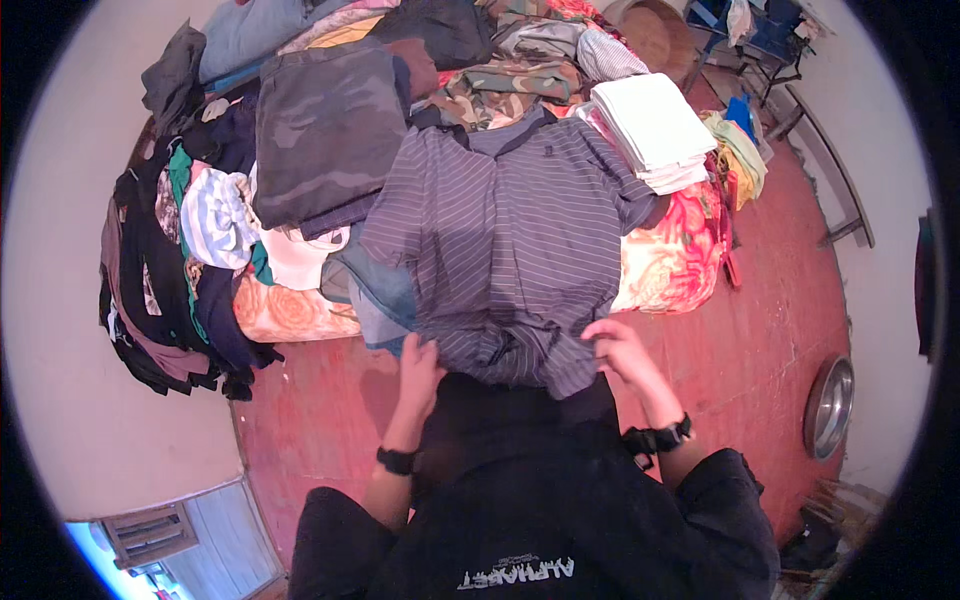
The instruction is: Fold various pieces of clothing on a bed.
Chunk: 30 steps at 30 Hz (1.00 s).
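Observation:
A dark grey striped short-sleeved polo shirt (517,225) lies spread front up before me, its collar away from me and its lower part bunched near my body. My left hand (421,367) is at the shirt's lower left edge; whether its fingers grip the cloth cannot be told. At the lower right edge, my right hand (616,349) has its fingers beside the hem, and its hold is also unclear. Left of the shirt lie folded dark camouflage-patterned trousers (326,135). A stack of folded white cloth (652,124) touches the right sleeve side.
Heaped clothes (157,255) hang over the left edge of the bed-like surface, which has a floral cover (671,255). Behind the shirt are camouflage garments (517,86). A metal basin (831,409) stands on the red floor (750,345) by the right wall, near a wooden bench (836,157).

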{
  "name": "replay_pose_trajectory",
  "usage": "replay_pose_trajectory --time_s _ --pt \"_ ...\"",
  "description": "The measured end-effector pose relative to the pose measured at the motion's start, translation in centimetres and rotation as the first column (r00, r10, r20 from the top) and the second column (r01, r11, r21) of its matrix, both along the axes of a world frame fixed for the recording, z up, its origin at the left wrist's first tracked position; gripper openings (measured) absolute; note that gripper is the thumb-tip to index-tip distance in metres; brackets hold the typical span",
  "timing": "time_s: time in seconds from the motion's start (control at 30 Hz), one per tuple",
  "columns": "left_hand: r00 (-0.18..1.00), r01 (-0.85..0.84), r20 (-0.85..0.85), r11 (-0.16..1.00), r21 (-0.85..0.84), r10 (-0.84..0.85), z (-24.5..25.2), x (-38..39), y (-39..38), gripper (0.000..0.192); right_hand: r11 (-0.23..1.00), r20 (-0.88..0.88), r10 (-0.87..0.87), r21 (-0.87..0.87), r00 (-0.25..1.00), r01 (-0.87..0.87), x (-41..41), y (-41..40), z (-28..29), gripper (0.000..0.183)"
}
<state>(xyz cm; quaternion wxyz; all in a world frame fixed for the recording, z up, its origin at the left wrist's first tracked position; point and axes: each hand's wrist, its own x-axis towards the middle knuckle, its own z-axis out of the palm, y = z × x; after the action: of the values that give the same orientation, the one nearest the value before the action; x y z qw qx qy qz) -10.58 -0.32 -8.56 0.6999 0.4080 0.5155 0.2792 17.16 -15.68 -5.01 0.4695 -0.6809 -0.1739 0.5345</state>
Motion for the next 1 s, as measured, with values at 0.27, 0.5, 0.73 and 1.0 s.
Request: replay_pose_trajectory --time_s 0.27,0.5,0.73,1.0 --pt "0.998 -0.065 0.013 0.988 0.137 0.064 1.6 -7.0 -1.9 0.024 0.971 -0.316 -0.157 0.122 0.936 0.204 3.2 -6.5 2.9 0.023" --pt "0.798 0.449 -0.595 0.752 0.483 -0.094 -0.4 -6.6 -3.0 0.044 0.999 0.626 0.018 0.029 0.779 -0.046 -3.7 -5.1 2.6 0.022" --pt "0.456 0.87 -0.838 0.349 0.348 -0.301 3.3 -2.0 -5.8 0.044 0.727 0.773 0.408 0.047 0.485 -0.685 -9.0 1.1 3.9 0.056" --pt "0.67 0.738 -0.622 0.455 0.499 -0.404 2.2 -3.0 -4.6 0.032 0.656 0.655 0.638 -0.188 0.404 -0.731 -10.2 4.6 -2.7 0.039"
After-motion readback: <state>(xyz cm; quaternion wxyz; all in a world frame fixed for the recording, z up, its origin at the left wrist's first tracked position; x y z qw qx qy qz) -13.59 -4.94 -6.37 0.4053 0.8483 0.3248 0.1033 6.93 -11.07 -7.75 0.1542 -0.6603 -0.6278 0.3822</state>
